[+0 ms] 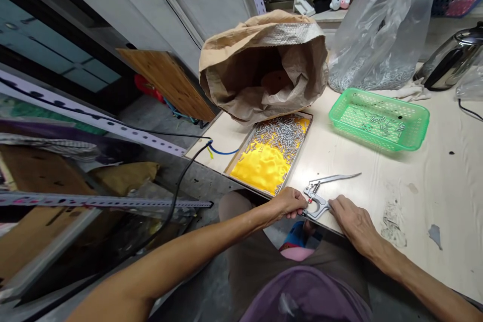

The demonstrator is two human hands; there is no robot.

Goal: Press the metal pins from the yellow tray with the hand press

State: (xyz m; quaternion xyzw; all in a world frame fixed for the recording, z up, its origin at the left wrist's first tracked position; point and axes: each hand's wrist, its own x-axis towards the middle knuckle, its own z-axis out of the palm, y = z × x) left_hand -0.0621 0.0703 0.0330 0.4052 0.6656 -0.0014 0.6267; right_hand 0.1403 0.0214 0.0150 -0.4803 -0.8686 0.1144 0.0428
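Observation:
A silver hand press plier [320,196] lies at the near edge of the pale table [433,176], its upper handle raised. My left hand [290,204] is pinched at the tool's jaw, fingers closed on something too small to make out. My right hand [350,216] lies over the tool's lower handle and grips it. Just left of the hands, a flat box lined with yellow cloth [264,161] holds many small metal parts [279,133].
A crumpled brown paper sack [264,70] stands open behind the box. A green plastic basket [379,118] with a few metal parts sits to the right, a clear bag of parts [377,45] and a metal kettle [453,58] beyond it. A black cable [181,181] hangs at the left.

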